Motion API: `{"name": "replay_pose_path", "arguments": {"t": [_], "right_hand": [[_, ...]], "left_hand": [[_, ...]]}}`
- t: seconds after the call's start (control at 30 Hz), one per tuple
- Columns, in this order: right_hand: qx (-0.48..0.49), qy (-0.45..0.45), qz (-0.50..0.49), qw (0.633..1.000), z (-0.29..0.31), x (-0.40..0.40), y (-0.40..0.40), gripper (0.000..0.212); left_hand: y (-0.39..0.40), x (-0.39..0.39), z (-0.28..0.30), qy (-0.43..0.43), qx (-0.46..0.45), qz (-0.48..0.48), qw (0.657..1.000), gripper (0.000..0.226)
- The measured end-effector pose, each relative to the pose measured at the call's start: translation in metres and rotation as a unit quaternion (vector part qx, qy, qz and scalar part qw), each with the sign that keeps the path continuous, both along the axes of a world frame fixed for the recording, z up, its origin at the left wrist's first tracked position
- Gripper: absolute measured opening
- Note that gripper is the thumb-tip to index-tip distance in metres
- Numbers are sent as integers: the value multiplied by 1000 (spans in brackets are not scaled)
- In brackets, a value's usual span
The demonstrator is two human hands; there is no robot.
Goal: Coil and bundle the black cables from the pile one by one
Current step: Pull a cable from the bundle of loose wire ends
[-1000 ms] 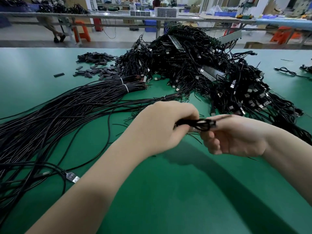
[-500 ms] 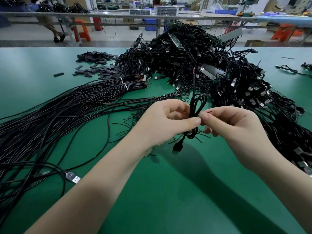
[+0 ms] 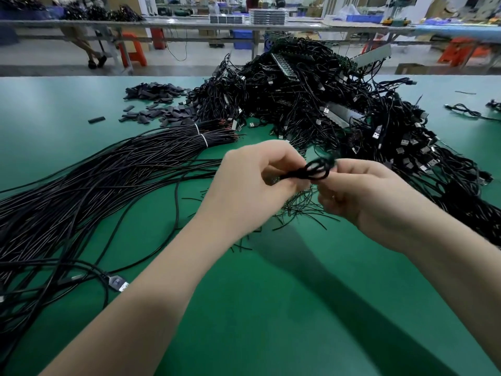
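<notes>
One small coiled cable (image 3: 311, 170) hangs above the green table (image 3: 271, 308) between both hands, its long axis running left to right, loops bulging at the right end. The left hand (image 3: 254, 185) curls its thumb and fingers around the coil's left end, while the right hand (image 3: 371, 196) pinches the looped right end with curled fingers, so both hands sit equally close and any wrap would likely go around the middle. Beyond them lies the tangled pile (image 3: 339, 109) at the far right, with straight cable bundles (image 3: 108, 180) to the left.
</notes>
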State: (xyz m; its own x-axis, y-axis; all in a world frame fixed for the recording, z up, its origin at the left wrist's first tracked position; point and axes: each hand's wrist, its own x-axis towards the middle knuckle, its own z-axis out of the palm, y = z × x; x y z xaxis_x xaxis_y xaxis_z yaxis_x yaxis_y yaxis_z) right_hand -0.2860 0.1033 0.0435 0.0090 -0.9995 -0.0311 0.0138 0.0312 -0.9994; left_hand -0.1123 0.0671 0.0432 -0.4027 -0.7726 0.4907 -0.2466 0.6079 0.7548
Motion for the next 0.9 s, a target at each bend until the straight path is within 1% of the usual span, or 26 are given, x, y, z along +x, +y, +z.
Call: {"name": "replay_pose_path", "arguments": {"t": [0.03, 0.1, 0.17, 0.2, 0.23, 0.27, 0.3, 0.33, 0.37, 0.4, 0.43, 0.47, 0.5, 0.57, 0.63, 0.67, 0.7, 0.73, 0.77, 0.83, 0.9], "right_hand": [[45, -42, 20, 998, 3, 0, -2, 6], [137, -81, 78, 984, 9, -2, -4, 4], [231, -109, 124, 959, 12, -4, -5, 12], [253, -126, 134, 950, 13, -4, -5, 14], [249, -136, 134, 950, 14, -3, -4, 15], [218, -139, 122, 958, 13, -1, -4, 16], [161, -126, 93, 974, 12, 2, -3, 18], [77, -86, 49, 992, 10, 6, -2, 19], [-26, -12, -4, 1000, 8, 11, 0, 15], [-133, 89, -63, 985, 6, 14, 3, 8], [-227, 205, -110, 946, 4, 16, 4, 4], [-290, 299, -137, 899, 3, 16, 5, 5], [-318, 359, -151, 864, 3, 16, 5, 5], [-324, 405, -159, 840, 4, 15, 4, 7], [-333, 450, -150, 815, 6, 16, 4, 11], [-337, 462, -139, 808, 6, 17, 4, 14], [-334, 458, -126, 814, 8, 17, 4, 16], [-317, 436, -112, 835, 9, 17, 4, 19], [-287, 400, -96, 865, 10, 16, 3, 22], [-201, 308, -64, 928, 12, 19, 2, 28], [-109, 167, -45, 979, 14, 26, 0, 31]], "left_hand": [[-1, 3, 2, -18, -36, 4, 999, 14], [-2, 8, 5, -80, -131, -2, 988, 13], [-4, 13, 8, -126, -229, -34, 965, 12], [-5, 15, 8, -131, -253, -39, 958, 11], [-6, 15, 8, -123, -253, -27, 959, 10], [-7, 15, 9, -102, -225, -4, 969, 10], [-7, 14, 9, -65, -166, 14, 984, 10], [-8, 14, 9, -20, -89, 20, 996, 12], [-8, 14, 8, 20, -9, 16, 1000, 14], [-9, 14, 8, 48, 64, 11, 997, 13], [-11, 15, 8, 65, 125, 5, 990, 14], [-12, 16, 7, 78, 176, -3, 981, 15], [-13, 18, 7, 88, 213, -11, 973, 16], [-13, 19, 8, 92, 235, -17, 968, 14], [-13, 19, 10, 78, 217, -19, 973, 14], [-12, 19, 10, 72, 213, -22, 974, 14], [-12, 20, 11, 66, 216, -26, 974, 15], [-12, 20, 11, 60, 227, -34, 972, 14], [-13, 21, 12, 56, 241, -42, 968, 14], [-12, 21, 13, 50, 253, -45, 965, 22], [-12, 20, 11, 52, 233, -34, 971, 24]]}}
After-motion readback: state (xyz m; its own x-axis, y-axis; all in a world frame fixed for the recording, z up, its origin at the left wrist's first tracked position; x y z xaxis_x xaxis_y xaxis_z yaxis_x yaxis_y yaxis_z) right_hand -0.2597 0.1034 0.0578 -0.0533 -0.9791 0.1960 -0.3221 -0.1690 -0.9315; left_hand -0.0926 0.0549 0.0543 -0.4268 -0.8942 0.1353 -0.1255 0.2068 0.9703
